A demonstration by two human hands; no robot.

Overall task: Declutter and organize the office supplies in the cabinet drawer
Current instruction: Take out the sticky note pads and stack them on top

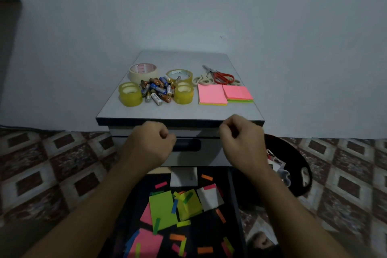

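Note:
The open drawer [235,205] below me is dark inside and strewn with loose sticky notes [162,208] and several small coloured flags. On the grey cabinet top [180,112] lie tape rolls [130,94], a pile of batteries [157,90], scissors [219,77] and two pads of sticky notes [212,94]. My left hand [149,143] and my right hand [243,138] hover in front of the cabinet's upper closed drawers, above the open drawer. Both have curled fingers and hold nothing that I can see.
A black bin [293,165] with scraps of paper and plastic stands on the floor to the right of the cabinet. Patterned floor tiles [52,174] lie on both sides. A plain wall [188,16] stands behind the cabinet.

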